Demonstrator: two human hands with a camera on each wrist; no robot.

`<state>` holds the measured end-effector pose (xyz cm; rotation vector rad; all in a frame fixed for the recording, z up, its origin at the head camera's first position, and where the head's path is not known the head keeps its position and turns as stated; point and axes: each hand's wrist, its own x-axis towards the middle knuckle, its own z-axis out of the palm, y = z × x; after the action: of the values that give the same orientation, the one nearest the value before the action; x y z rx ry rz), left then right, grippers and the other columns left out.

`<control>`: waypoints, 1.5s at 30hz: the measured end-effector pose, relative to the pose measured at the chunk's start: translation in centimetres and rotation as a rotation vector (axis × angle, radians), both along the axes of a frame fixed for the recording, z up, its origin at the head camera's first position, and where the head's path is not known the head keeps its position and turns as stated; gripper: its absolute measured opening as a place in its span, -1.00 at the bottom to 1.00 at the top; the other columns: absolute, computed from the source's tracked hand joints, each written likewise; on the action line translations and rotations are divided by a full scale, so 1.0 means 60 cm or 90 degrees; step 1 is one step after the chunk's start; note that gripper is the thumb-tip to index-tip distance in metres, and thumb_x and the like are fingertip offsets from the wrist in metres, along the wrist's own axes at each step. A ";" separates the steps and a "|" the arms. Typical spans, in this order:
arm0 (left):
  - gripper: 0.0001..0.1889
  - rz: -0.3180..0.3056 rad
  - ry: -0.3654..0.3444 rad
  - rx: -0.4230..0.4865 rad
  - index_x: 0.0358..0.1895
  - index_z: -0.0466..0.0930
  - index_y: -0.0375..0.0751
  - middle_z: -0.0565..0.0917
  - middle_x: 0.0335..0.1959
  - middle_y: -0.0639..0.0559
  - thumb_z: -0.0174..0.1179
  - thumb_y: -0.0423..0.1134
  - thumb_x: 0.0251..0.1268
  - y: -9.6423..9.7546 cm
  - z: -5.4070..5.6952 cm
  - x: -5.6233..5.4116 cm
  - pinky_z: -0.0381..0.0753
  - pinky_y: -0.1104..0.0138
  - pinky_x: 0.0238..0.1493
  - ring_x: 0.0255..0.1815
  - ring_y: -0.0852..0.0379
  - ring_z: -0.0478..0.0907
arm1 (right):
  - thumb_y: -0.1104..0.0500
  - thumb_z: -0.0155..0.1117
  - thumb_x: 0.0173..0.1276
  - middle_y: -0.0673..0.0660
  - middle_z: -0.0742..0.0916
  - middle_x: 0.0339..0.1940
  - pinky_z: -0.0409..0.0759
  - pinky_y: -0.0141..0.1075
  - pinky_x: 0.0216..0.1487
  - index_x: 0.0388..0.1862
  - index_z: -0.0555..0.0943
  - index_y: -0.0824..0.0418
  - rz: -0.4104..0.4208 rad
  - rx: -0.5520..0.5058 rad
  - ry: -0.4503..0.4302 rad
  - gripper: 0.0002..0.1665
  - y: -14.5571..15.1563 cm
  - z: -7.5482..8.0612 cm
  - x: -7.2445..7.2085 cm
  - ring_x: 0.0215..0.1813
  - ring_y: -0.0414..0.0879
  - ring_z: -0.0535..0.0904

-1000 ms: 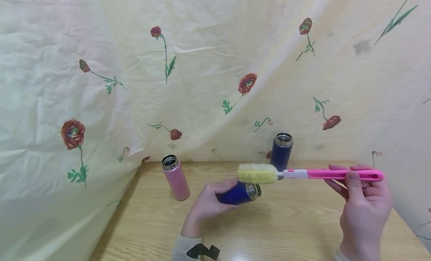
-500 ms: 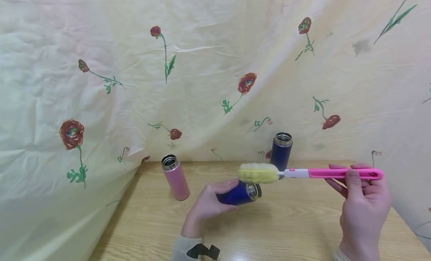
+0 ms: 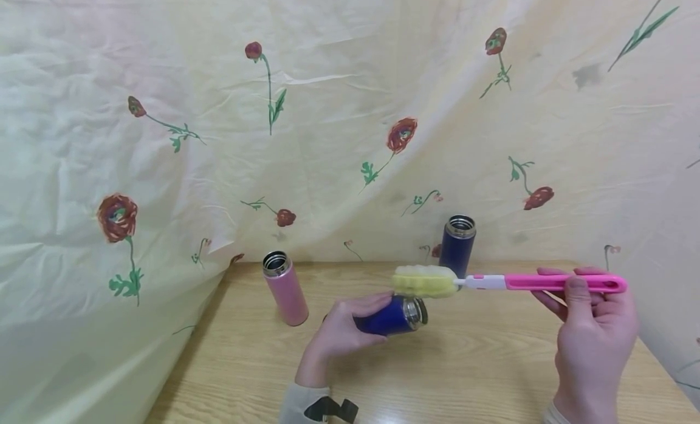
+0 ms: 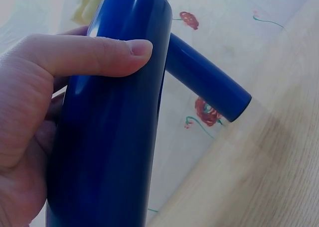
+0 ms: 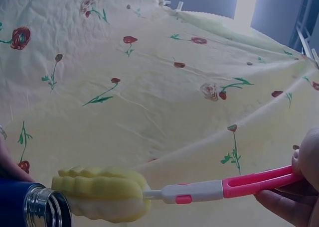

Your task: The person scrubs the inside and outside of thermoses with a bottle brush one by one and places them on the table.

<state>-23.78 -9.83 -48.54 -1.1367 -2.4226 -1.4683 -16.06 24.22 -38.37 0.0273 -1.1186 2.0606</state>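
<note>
My left hand (image 3: 346,328) grips a blue metal flask (image 3: 384,318), tilted so its open steel mouth points right. In the left wrist view the thumb lies across the flask's (image 4: 112,117) side. My right hand (image 3: 596,336) pinches the pink handle of a bottle brush (image 3: 547,282), held level with its yellow and white sponge head (image 3: 425,282) pointing left. That head overlaps the flask's upper side near the neck in the head view. From the right wrist, the sponge head (image 5: 102,194) shows just outside the flask's mouth (image 5: 55,209).
A pink flask (image 3: 286,293) without a lid stands at the left of the wooden table (image 3: 437,375). Behind the brush stands a second blue flask (image 3: 457,248), also open at the top. A flowered cloth (image 3: 328,138) hangs behind and along the sides.
The brush has shifted slightly to the right along with my right hand. The gripped flask has moved a little to the right too. Both holds are the same.
</note>
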 end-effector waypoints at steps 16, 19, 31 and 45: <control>-0.14 0.007 -0.018 0.038 0.39 0.66 -0.15 0.62 0.41 0.16 0.67 -0.57 -0.15 0.001 0.008 0.007 0.45 0.04 0.51 0.44 0.04 0.56 | 0.34 0.37 0.47 0.41 0.82 -0.18 0.76 -0.13 -0.20 0.01 0.52 0.47 -0.015 -0.019 -0.014 -0.72 0.006 0.000 -0.007 -0.15 0.07 0.86; -0.15 0.007 -0.017 0.052 0.39 0.66 -0.17 0.63 0.41 0.13 0.67 -0.56 -0.14 0.000 0.007 0.006 0.45 0.03 0.51 0.43 0.03 0.56 | 0.33 0.39 0.46 0.41 0.82 -0.18 0.76 -0.13 -0.20 0.01 0.53 0.47 -0.022 -0.013 -0.011 -0.72 0.006 0.000 -0.008 -0.15 0.07 0.86; -0.18 0.017 -0.024 0.103 0.37 0.67 -0.21 0.65 0.38 0.06 0.69 -0.51 -0.14 -0.002 0.005 0.004 0.46 0.05 0.50 0.41 0.00 0.58 | 0.33 0.40 0.46 0.42 0.82 -0.16 0.74 -0.11 -0.21 0.01 0.54 0.48 -0.024 -0.008 -0.004 -0.70 0.004 0.004 -0.009 -0.17 0.09 0.86; -0.17 0.036 -0.054 0.146 0.39 0.66 -0.13 0.63 0.40 0.13 0.68 -0.49 -0.10 -0.001 0.005 0.004 0.42 0.06 0.53 0.43 -0.02 0.55 | 0.32 0.42 0.45 0.41 0.81 -0.14 0.74 -0.11 -0.21 0.02 0.54 0.48 -0.032 -0.023 -0.013 -0.68 0.003 0.005 -0.004 -0.13 0.10 0.86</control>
<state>-23.52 -9.88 -48.27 -0.9681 -2.2434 -1.7543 -16.31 24.40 -38.05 -0.0407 -1.0832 2.0402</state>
